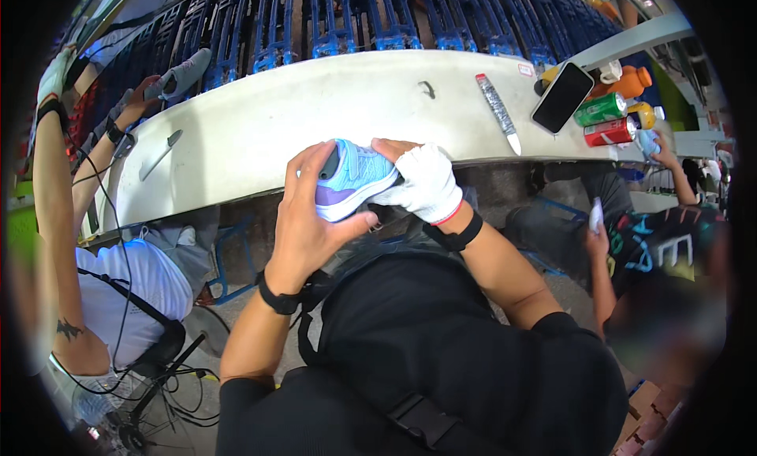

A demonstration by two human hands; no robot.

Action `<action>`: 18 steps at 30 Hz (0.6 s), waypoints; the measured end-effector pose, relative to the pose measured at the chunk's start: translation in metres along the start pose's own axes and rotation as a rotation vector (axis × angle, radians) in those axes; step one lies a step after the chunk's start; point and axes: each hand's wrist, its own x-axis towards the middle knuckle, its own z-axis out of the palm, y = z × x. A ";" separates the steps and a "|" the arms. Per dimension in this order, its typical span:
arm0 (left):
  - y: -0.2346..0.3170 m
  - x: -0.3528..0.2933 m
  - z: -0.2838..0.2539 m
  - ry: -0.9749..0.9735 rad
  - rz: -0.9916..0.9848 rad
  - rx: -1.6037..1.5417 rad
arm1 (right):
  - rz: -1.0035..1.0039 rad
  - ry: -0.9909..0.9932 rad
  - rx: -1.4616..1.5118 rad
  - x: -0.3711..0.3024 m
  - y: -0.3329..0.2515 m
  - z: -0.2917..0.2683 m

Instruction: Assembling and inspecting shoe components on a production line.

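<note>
A small light-blue sneaker [359,172] with a purple heel and white sole is held up between my two hands, just off the near edge of the white table [315,101]. My bare left hand [303,207] wraps round the heel end, thumb below the sole. On my right hand [428,180] is a white knit glove that leaves the thumb side bare; it grips the toe end. The toe is partly hidden by the glove. A black band circles each wrist.
On the table lie a knife [162,155], a wrapped white-tipped blade [500,113], a small dark piece [427,89], a phone [563,98], and green [601,109] and red [609,132] cans. Blue slatted racks [331,22] run behind. Co-workers sit left, holding a grey shoe [186,73], and right.
</note>
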 end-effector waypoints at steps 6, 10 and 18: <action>-0.018 -0.017 0.020 0.212 0.013 0.049 | -0.016 -0.001 0.010 0.010 0.009 0.006; -0.017 -0.013 0.014 0.219 -0.027 0.132 | 0.043 -0.138 0.016 0.023 0.006 -0.007; -0.002 0.002 -0.013 -0.005 0.048 0.245 | 0.024 -0.077 0.002 0.027 0.010 -0.008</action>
